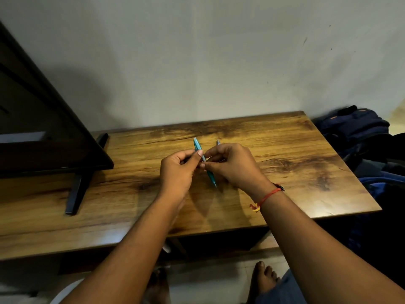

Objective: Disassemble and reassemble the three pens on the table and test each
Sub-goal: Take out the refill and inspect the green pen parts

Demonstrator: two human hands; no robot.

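Left hand (pixel 177 170) and right hand (pixel 233 165) both pinch teal pen (pixel 198 147) mid-barrel over wooden table (pixel 295 172). Second pen (pixel 218 142) pokes out behind right hand; whether it is held is unclear.

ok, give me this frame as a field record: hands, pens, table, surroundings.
left hand: pinches teal pen near its middle
right hand: pinches same pen, nearer its tip
teal pen: held above table, tip toward person
second pen: one end shows behind right hand
pens in view: two
surroundings: TV left, backpacks right
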